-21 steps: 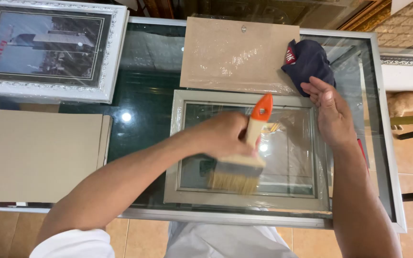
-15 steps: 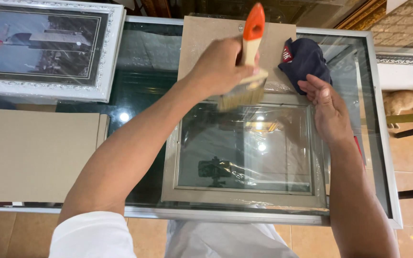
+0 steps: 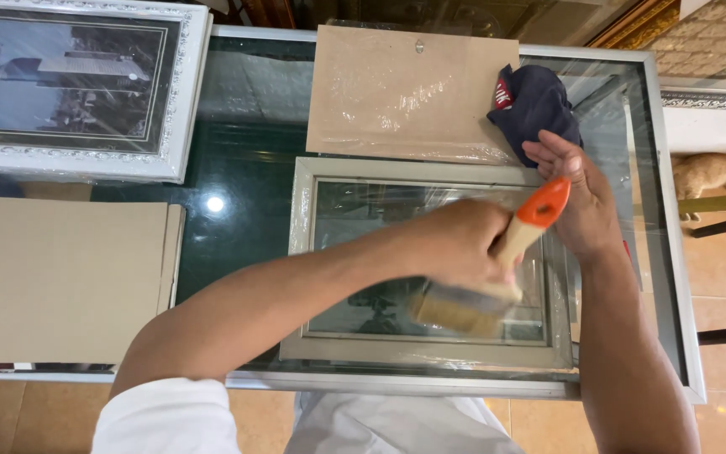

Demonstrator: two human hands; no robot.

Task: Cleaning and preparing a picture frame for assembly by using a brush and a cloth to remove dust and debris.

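Note:
My left hand (image 3: pixel 455 244) grips a wide paintbrush (image 3: pixel 497 269) with an orange handle tip and pale bristles. The bristles rest on the glass of an empty whitish picture frame (image 3: pixel 304 252) that lies flat on the glass table (image 3: pixel 245 134). My right hand (image 3: pixel 573 193) presses flat on the frame's right edge, fingers spread toward a dark blue cloth (image 3: pixel 535 105) lying just beyond it.
A brown backing board (image 3: pixel 405 92) wrapped in plastic lies behind the frame. A framed picture with an ornate white border (image 3: pixel 77 84) sits at the back left. A sheet of cardboard (image 3: pixel 60 277) covers the near left. An orange cat (image 3: pixel 716 172) lies on the tiled floor at right.
My left hand swept the brush from the frame's lower middle up to its far edge, then back down to the lower right of the glass. My right hand stayed on the frame's right edge.

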